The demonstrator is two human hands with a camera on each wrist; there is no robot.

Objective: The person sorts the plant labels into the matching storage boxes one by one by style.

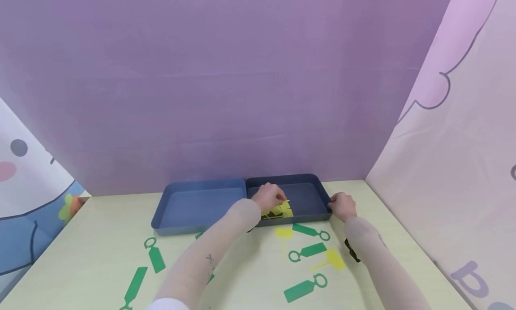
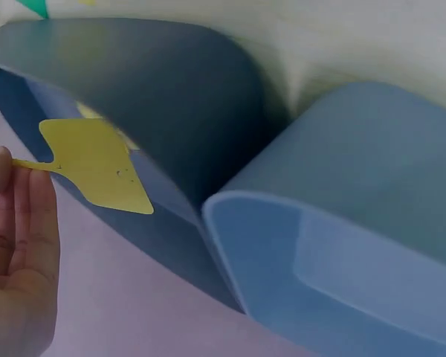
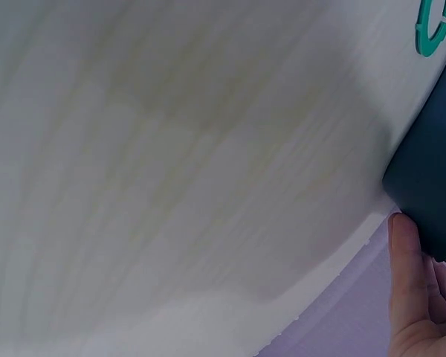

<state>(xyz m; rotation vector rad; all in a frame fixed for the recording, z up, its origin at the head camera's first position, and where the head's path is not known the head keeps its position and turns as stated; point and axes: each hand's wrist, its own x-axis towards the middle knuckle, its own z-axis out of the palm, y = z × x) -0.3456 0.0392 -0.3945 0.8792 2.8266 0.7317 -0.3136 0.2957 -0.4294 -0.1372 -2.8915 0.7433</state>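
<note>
My left hand (image 1: 269, 197) is over the left part of a dark navy tray (image 1: 308, 198). Between thumb and fingers it pinches the thin stem of a flat yellow tag (image 2: 100, 163), whose wide end points away from the hand in the left wrist view. More yellow tags (image 1: 285, 210) lie in the tray under that hand, partly hidden by it. At the tray's right edge, my right hand (image 1: 344, 206) grips the rim. In the right wrist view its fingers (image 3: 405, 253) press the outside of the tray's corner; the thumb is mostly out of sight.
A lighter blue tray (image 1: 201, 207) stands against the navy one on its left. Green ring-ended tags (image 1: 298, 291) and yellow tags (image 1: 334, 259) are scattered on the pale table in front. A purple backdrop (image 1: 225, 99) rises behind the trays.
</note>
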